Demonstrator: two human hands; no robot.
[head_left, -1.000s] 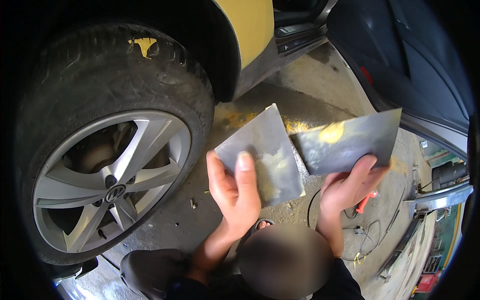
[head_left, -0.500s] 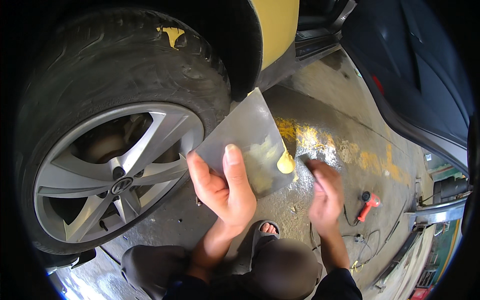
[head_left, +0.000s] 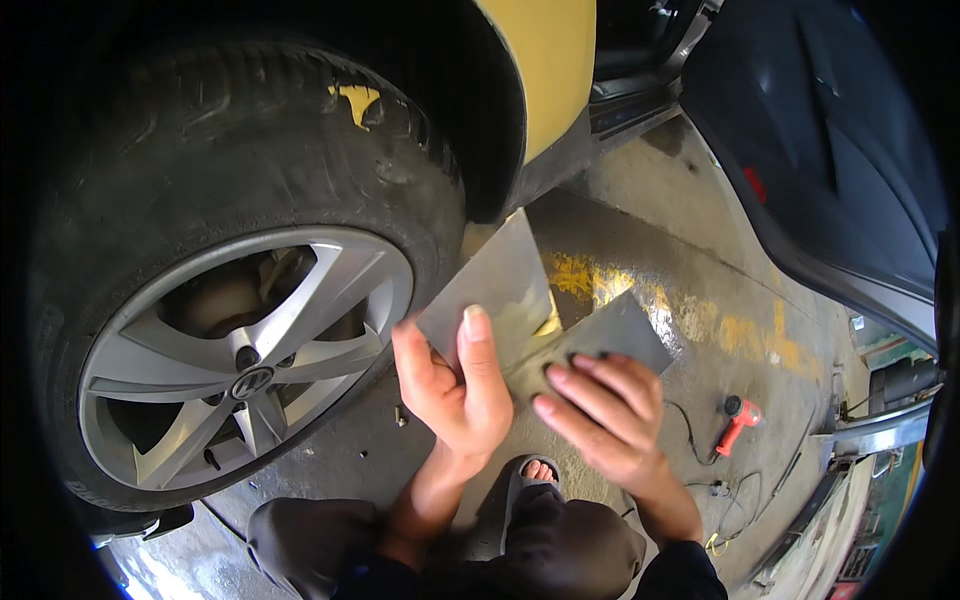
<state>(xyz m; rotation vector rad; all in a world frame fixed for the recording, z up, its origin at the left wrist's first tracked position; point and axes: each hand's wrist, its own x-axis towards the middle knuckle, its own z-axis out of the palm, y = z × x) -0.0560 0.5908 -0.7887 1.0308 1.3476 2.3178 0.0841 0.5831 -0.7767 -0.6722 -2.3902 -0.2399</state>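
Note:
My left hand (head_left: 457, 395) grips a flat grey mixing plate (head_left: 492, 280) at its lower left edge, thumb on top. Yellow body filler (head_left: 549, 324) clings to the plate's right edge, and a pale smear of it runs lower down. In my right hand (head_left: 610, 420) is a thin dark grey filler spreader (head_left: 626, 332), its fingers pressed flat over the blade. The spreader's left edge meets the plate over the smeared part; how firmly it presses I cannot tell. Part of the plate's lower corner is hidden behind the spreader and fingers.
A car wheel (head_left: 250, 365) with a silver rim fills the left side, beside a yellow body panel (head_left: 548, 75). An open car door (head_left: 820, 150) hangs at the upper right. A red heat gun-like tool (head_left: 737, 425) and its cable lie on the floor.
My right hand has swung left and turned, bringing the spreader onto the plate. The rounded lump of filler at the plate's right edge is no longer visible there; a smaller streak shows.

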